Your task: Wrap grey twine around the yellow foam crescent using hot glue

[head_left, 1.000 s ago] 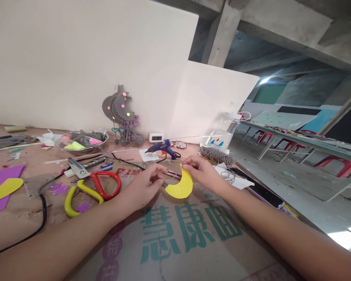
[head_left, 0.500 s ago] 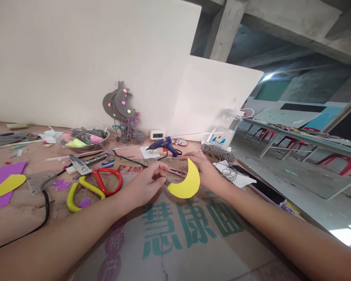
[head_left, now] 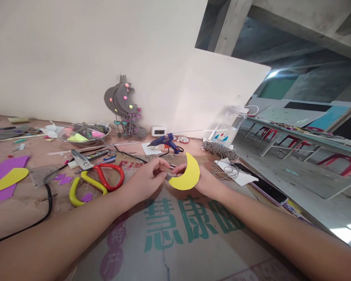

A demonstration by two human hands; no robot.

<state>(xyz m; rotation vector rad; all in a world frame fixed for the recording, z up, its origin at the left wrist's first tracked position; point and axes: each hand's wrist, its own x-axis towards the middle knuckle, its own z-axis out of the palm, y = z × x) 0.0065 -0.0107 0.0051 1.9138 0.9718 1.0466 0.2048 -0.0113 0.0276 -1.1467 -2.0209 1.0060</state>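
A yellow crescent moon cut-out (head_left: 189, 177) is held up above the printed cardboard (head_left: 128, 242). My left hand (head_left: 149, 175) pinches its left tip between thumb and fingers, where a small grey bit (head_left: 169, 177) shows. Behind the crescent, my right hand (head_left: 204, 180) has its fingers bent toward that same tip. The yellow shape covers most of the right hand's fingers, and what they grip is hidden.
Scissors with red and yellow handles (head_left: 109, 177) lie left of my hands. A blue glue gun (head_left: 165, 142) rests beyond them, near a small clock (head_left: 159, 131). Grey moon ornaments (head_left: 123, 99) lean on the wall. Grey twine (head_left: 219, 150) and a phone (head_left: 263, 185) are on the right.
My right hand's fingers have come round behind the crescent toward its left tip. The left hand still pinches that tip. The view has shifted slightly.
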